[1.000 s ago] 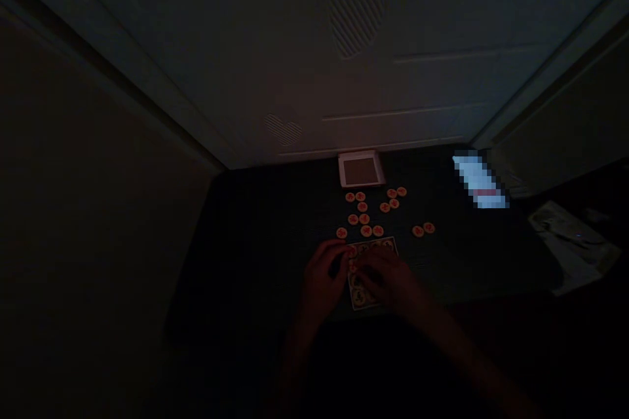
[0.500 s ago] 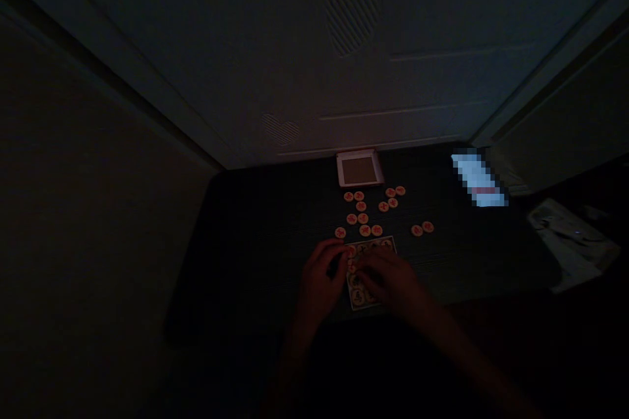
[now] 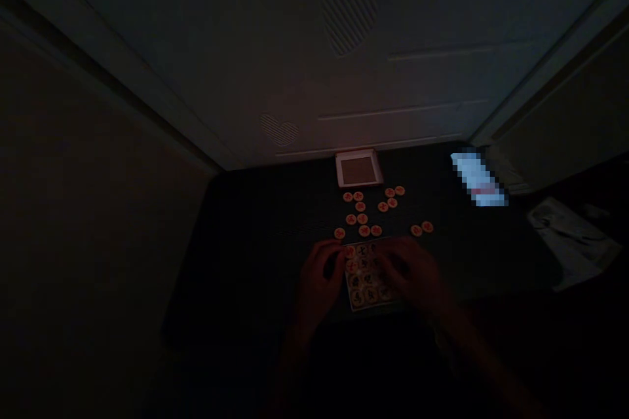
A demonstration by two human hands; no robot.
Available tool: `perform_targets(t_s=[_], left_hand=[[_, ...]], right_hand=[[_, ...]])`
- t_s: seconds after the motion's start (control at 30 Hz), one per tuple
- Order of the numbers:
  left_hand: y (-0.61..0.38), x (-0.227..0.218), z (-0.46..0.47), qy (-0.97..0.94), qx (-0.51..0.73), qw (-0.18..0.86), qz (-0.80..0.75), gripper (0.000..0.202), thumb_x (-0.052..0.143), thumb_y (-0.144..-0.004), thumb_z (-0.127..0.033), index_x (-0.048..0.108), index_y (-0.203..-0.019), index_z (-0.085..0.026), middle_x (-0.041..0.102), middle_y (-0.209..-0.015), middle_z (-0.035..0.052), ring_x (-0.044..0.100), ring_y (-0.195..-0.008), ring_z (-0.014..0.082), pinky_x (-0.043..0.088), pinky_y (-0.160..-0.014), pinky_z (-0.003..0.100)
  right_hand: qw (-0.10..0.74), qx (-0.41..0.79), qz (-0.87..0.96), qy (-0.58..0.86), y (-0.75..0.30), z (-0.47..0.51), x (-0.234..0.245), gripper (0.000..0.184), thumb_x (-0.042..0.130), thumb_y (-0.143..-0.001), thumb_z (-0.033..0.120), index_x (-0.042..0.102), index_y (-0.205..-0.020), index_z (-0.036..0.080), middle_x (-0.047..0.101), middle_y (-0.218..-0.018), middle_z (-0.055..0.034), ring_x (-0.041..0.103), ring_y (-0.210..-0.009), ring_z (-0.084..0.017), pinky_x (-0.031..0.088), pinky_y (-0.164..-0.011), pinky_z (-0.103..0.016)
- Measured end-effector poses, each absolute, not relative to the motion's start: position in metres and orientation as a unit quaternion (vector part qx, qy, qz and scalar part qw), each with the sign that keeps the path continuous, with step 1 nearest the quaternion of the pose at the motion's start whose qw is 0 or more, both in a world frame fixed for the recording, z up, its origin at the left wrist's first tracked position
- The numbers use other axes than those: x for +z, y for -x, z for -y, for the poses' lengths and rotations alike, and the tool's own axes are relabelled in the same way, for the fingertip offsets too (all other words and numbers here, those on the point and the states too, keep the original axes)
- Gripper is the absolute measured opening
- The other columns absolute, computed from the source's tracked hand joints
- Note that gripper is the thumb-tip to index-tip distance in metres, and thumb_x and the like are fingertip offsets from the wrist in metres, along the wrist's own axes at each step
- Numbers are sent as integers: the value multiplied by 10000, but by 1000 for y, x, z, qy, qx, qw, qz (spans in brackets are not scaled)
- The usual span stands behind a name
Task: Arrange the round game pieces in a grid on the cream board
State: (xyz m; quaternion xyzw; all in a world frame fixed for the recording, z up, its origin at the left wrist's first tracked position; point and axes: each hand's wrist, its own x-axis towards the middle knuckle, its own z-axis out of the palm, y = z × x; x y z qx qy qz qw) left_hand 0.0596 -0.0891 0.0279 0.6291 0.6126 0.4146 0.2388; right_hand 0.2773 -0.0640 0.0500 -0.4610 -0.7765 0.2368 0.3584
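The flat xiangqi discs (image 3: 364,230) were judged light and stiff, best pinched by the rim; the left hand (image 3: 318,285) and right hand (image 3: 410,273) were held curled over the printed card (image 3: 354,304), whether anything was gripped being untellable.

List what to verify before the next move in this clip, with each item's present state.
Left hand in view: ok, at the board's near-left side.
Right hand in view: ok, over the board's right side.
Board fully visible: not ok, hands cover part of it.
Loose red-marked discs visible: ok, beyond the board.
Fingers holding a disc: cannot tell, too dark.
Lighting adequate: not ok, very dim.
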Motion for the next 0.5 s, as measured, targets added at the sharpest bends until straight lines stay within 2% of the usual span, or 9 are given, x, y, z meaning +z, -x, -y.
perform_targets(t_s=[0.23,0.5], left_hand=[[-59,26,88,-626,420,229,-616,108,608,-977,-253,707,-1010,-229,697,-1086,56,688,-960,188,579,-812,310],[-58,26,88,-630,417,224,-615,106,607,-974,-255,705,-1001,-223,702,-1063,52,687,-923,177,568,-768,288]], right_hand=[[359,210,717,560,-308,68,37,159,589,-974,305,707,-1062,243,733,-1003,-66,697,-903,-226,572,-803,-359],[359,256,706,554,-305,85,24,128,621,-966,295,702,-1050,243,723,-1018,-64,689,-900,-210,566,-796,-332]])
